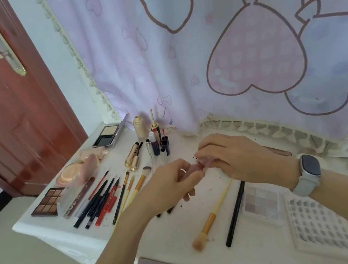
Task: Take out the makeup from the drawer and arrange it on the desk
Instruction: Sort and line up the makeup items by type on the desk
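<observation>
While pinched between left hand [172, 184] and right hand [225, 157] above white desk [178, 230], kept raised: small pink makeup tube [197, 167], likely for capping before joining sorted rows.

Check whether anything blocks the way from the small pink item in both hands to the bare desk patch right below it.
Nothing visible does. The left hand and right hand hold the small pink item above bare desk. The yellow-handled brush and black pencil lie further right.
</observation>
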A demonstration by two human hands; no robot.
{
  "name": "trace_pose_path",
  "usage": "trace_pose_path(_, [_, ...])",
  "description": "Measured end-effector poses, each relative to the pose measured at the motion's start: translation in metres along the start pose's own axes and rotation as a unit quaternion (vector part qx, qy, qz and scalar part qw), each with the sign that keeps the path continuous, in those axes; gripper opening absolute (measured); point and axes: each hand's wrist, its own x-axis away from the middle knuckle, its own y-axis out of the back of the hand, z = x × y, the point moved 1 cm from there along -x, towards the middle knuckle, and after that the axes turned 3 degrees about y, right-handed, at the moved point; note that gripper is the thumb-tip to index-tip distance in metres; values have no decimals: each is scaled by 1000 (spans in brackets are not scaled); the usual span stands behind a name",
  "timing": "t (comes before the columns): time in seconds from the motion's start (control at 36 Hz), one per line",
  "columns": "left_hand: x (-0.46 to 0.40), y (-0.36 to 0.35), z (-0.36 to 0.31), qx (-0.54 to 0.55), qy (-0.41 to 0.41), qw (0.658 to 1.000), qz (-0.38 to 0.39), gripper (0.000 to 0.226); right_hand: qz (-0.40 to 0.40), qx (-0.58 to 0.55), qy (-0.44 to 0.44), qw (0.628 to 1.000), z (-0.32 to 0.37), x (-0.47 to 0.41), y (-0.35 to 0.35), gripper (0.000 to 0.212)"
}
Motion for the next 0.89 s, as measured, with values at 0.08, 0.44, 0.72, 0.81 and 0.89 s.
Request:
trace_pose_path(0.08, [-3,6,-2,-5,-11,999,35,25,-15,40,22,999,-3,-1,5,23])
trace_pose_path(0.44, [-8,36,9,88,22,992,87,49,-142,63,-52,987,-46,2,6,16])
trace_pose_path(0.72, [-49,44,-1,124,-21,989,-74,15,-179,-265,-351,880,-85,-8,-32,12])
trace_pose_path(0.81, [-67,44,-7,40,-34,994,-100,6,-128,-263,-370,882,-90,-16,-50,6])
trace_pose_path(0.89, [-88,52,-7,-137,-11,980,-142,5,-85,-261,-373,886,-95,-23,-65,9])
